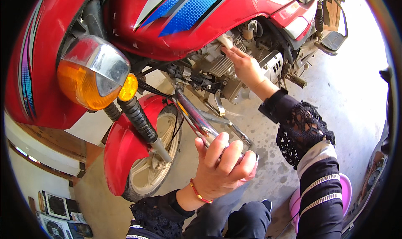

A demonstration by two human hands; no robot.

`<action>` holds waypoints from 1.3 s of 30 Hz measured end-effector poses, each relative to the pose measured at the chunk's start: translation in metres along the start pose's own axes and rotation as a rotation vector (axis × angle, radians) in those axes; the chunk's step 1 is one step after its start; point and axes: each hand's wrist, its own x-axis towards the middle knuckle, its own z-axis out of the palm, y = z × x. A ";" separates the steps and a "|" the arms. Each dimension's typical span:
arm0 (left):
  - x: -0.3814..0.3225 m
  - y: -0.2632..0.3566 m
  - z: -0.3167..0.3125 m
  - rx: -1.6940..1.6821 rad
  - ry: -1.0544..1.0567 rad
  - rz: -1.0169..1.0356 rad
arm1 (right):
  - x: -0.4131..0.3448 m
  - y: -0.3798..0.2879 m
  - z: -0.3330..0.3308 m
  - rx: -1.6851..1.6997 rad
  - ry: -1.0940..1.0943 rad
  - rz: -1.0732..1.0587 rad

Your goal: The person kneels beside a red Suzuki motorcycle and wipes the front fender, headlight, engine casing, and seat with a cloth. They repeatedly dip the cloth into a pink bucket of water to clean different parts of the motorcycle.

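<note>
A red motorcycle with a blue-striped fuel tank [188, 16] stands before me. My left hand [224, 166] is curled around the end of the chromed crash bar [196, 115], below the tank. Farther up, my right hand [246, 66] presses a pale cloth [225, 40] to the top of the finned engine cylinder [221, 64], just under the tank's lower edge. The fingertips are partly hidden behind the cloth. An orange turn signal [91, 75] juts out at the left, over the red front mudguard [122, 151] and the front wheel [157, 163].
A pink plastic basin or bucket [345, 192] is on the floor beside my right sleeve. The concrete floor [263, 163] bears dark wet spots. A foot peg [296, 81] and a pedal [333, 42] stick out from the motorcycle. Boxy items [56, 204] lie at the lower left.
</note>
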 end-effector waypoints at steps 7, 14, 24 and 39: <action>-0.001 0.000 0.001 0.004 -0.001 0.000 | 0.034 -0.014 0.008 0.105 0.332 0.198; -0.002 0.000 0.001 0.002 -0.003 -0.009 | -0.007 -0.023 0.049 -0.455 0.144 0.128; -0.001 0.000 0.001 0.034 -0.009 0.008 | 0.010 -0.012 -0.050 0.017 0.783 0.163; 0.001 0.000 0.003 0.020 0.030 -0.006 | 0.008 -0.018 -0.028 -0.166 0.312 -0.343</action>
